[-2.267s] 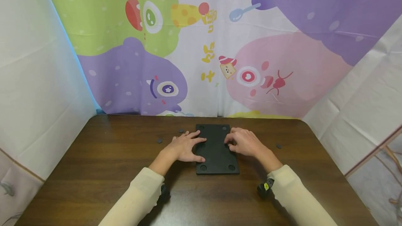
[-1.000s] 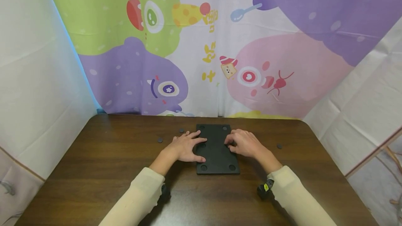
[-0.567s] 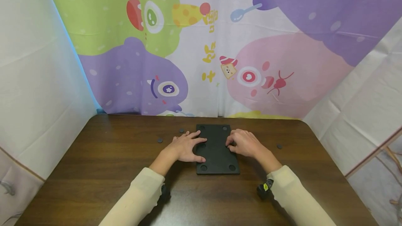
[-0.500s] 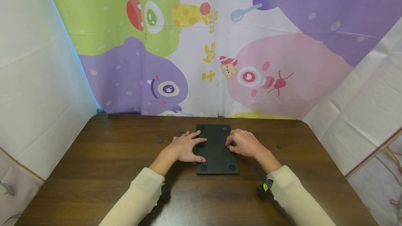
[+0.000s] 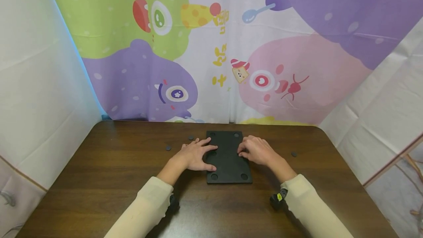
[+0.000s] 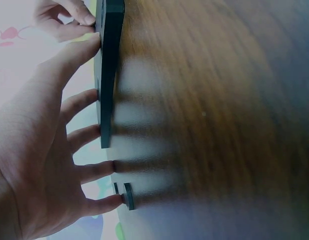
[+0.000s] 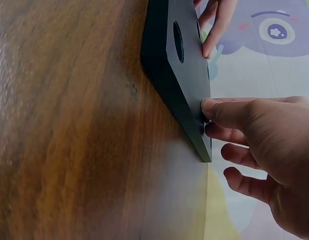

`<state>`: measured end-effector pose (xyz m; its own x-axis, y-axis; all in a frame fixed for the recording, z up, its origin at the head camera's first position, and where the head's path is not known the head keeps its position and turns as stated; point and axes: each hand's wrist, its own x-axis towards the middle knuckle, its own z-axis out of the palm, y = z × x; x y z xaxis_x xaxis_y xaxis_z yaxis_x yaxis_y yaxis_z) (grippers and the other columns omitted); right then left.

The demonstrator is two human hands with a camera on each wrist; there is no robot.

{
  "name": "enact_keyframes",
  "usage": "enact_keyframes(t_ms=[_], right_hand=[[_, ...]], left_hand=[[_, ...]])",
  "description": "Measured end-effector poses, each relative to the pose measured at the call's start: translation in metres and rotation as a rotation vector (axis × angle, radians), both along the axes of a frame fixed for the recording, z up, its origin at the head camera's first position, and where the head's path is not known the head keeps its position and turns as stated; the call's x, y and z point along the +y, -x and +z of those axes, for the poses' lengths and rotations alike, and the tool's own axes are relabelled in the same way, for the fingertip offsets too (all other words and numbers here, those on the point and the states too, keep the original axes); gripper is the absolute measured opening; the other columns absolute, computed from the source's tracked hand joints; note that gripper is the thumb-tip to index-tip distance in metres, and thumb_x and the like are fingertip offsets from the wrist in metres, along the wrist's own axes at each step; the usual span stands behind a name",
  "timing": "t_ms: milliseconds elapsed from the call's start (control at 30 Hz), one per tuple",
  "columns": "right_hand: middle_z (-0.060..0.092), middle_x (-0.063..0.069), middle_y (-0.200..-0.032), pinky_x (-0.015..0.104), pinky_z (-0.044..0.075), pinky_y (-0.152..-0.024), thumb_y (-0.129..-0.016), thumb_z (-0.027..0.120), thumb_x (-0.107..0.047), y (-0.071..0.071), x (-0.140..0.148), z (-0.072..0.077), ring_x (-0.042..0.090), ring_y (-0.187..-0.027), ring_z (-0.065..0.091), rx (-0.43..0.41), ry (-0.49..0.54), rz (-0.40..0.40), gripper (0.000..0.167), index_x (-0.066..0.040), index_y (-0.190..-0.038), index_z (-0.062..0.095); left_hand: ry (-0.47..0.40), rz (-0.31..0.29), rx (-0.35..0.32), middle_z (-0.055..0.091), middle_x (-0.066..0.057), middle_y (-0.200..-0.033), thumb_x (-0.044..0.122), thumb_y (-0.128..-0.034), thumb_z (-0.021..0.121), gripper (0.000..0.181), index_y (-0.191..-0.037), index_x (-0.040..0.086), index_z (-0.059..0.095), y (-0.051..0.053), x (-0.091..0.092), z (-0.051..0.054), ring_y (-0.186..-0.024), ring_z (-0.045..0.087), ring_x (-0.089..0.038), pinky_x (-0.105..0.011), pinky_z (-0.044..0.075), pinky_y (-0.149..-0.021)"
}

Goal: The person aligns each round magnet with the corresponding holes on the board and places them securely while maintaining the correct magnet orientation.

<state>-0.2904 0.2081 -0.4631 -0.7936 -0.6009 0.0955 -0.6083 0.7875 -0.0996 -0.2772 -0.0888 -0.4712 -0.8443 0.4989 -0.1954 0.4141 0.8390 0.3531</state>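
Note:
A black rectangular board [image 5: 228, 161] lies flat on the table, with round recesses near its corners and one by its left edge. My left hand [image 5: 194, 156] rests spread over the board's left side; in the left wrist view its thumb and two fingers touch the board [image 6: 109, 70]. At the right edge, about halfway along, the thumb and index finger of my right hand [image 5: 257, 150] pinch together. Between those fingertips in the right wrist view shows a small dark piece [image 7: 205, 123], mostly hidden. The right hand's other fingers [image 7: 239, 155] are bent, off the board.
Two dark discs lie left of the board, one nearer [image 5: 190, 137] and one farther out [image 5: 168, 148]. Another disc [image 5: 293, 154] sits to the right of my right hand. A printed curtain [image 5: 218, 102] hangs behind the brown table [image 5: 211, 212], with white cloth [image 5: 33, 83] at the sides.
The fingertips of my right hand have shifted very slightly toward me along the board's right edge. My left hand and the board stay where they were.

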Motion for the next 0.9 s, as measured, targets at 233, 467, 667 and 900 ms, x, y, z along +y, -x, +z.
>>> enact_keyframes(t_ms=[233, 467, 667, 900], right_hand=[[0.069, -0.007, -0.093, 0.028, 0.051, -0.065, -0.098, 0.089, -0.028, 0.0017, 0.0035, -0.0019, 0.012, -0.084, 0.064, 0.004, 0.027, -0.038, 0.004, -0.026, -0.096, 0.086], [0.068, -0.007, -0.093, 0.028, 0.051, -0.063, -0.098, 0.089, -0.029, 0.0031, 0.0036, -0.0018, 0.012, -0.084, 0.065, -0.006, 0.022, -0.053, 0.006, -0.025, -0.095, 0.087], [0.068, -0.007, -0.094, 0.027, 0.050, -0.063, -0.098, 0.089, -0.029, 0.0036, 0.0033, -0.0011, 0.010, -0.081, 0.063, -0.017, 0.015, -0.050, 0.005, -0.026, -0.096, 0.087], [0.068, -0.008, -0.093, 0.026, 0.049, -0.062, -0.099, 0.089, -0.028, 0.0030, 0.0038, -0.0017, 0.009, -0.080, 0.063, -0.025, 0.020, -0.047, 0.004, -0.027, -0.096, 0.086]], left_hand=[[0.017, 0.009, 0.008, 0.029, -0.004, -0.189, 0.066, -0.0966, 0.079, 0.084, -0.170, 0.035, 0.052, 0.0002, 0.0007, -0.0013, -0.174, 0.028, -0.049, -0.087, 0.032, -0.127], [0.015, 0.006, 0.004, 0.029, -0.003, -0.190, 0.067, -0.0969, 0.078, 0.084, -0.170, 0.037, 0.051, -0.0002, 0.0007, -0.0004, -0.175, 0.027, -0.049, -0.087, 0.031, -0.127], [0.017, 0.003, 0.004, 0.029, -0.004, -0.190, 0.066, -0.0971, 0.078, 0.084, -0.170, 0.036, 0.051, 0.0001, 0.0005, -0.0015, -0.174, 0.028, -0.049, -0.087, 0.032, -0.127], [0.005, -0.002, 0.003, 0.029, -0.005, -0.189, 0.066, -0.0972, 0.078, 0.084, -0.170, 0.035, 0.051, -0.0008, -0.0005, -0.0006, -0.174, 0.028, -0.050, -0.088, 0.031, -0.127]])
